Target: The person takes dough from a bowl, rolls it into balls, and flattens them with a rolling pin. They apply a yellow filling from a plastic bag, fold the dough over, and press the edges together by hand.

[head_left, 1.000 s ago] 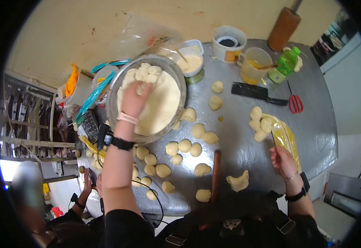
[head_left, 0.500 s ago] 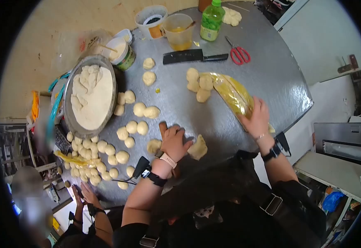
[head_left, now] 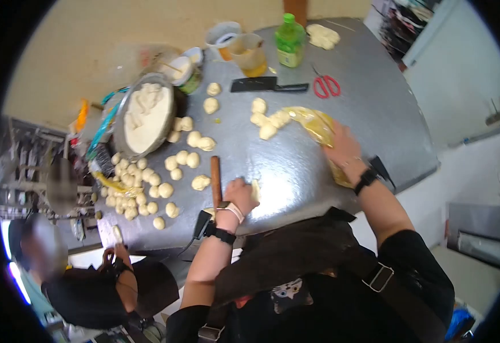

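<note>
My left hand [head_left: 238, 196] rests at the front of the metal table [head_left: 296, 166], fingers curled over a flattened dough piece [head_left: 256, 189]. A wooden rolling pin [head_left: 216, 179] lies just to its left. My right hand [head_left: 341, 150] grips a yellow plastic bag [head_left: 314, 122] lying on the table's right side. Several dough balls [head_left: 266, 121] sit at the bag's far end. More dough balls [head_left: 182, 159] lie scattered across the table's left half.
A metal bowl of flour [head_left: 147, 114] stands at the far left. At the back are a black cleaver [head_left: 264, 86], red scissors [head_left: 325, 86], a green bottle [head_left: 288, 41] and a plastic cup [head_left: 249, 54]. Another person [head_left: 112, 280] is at the table's lower left corner.
My left hand came out of the flour bowl and down onto the dough piece beside the rolling pin. My right hand slid further up onto the yellow bag. My head turned.
</note>
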Tool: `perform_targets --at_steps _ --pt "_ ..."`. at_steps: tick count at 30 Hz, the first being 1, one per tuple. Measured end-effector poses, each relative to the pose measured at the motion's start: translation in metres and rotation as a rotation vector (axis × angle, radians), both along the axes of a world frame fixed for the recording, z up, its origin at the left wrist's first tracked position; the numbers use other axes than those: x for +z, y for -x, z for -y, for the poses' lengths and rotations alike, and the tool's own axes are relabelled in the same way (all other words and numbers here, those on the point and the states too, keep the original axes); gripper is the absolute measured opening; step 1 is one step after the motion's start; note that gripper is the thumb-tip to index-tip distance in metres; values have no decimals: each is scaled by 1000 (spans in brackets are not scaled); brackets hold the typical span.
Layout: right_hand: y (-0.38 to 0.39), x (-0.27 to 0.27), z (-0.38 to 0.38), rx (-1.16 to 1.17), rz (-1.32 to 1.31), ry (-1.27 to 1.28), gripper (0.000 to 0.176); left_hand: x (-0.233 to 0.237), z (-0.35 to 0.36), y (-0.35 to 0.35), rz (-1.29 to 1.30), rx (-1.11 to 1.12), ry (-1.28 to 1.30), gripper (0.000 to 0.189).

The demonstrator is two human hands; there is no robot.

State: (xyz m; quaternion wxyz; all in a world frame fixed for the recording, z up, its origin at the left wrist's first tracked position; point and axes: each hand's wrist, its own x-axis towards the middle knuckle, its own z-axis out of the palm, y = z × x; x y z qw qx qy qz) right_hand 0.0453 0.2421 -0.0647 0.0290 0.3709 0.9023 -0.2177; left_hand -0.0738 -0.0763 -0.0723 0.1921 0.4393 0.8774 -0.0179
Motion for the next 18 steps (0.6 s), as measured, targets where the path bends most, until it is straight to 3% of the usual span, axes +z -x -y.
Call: perform_targets --at_steps 2,4,6,9,11,12,13,14,16,18 --pt "-19 -8 -18 48 -78 -31 82 -25 14 8 276 14 -130 29" --pt "-35 -22 -34 89 -170 -64 88 8 14 3 309 140 -60 23" --pt "-45 -22 -41 91 -181 -77 91 41 20 3 420 168 -16 32" --pt "-59 -28 -41 83 -212 -139 89 64 57 45 556 109 -318 49" --pt "-64 -26 -36 75 -283 -131 85 130 68 105 345 451 -91 65" --pt "-66 -21 -34 74 -335 -98 82 130 94 147 159 478 -309 58" --pt "-66 -17 -32 69 -389 -65 79 157 103 186 247 561 -445 52" --pt "-65 -15 -28 26 -410 -36 74 187 97 210 77 798 -385 40" --pt "-67 -15 -15 -64 -443 33 65 125 136 303 -733 696 -759 33" --pt "-72 -20 -5 -52 -407 32 55 60 150 357 -731 744 -320 31"
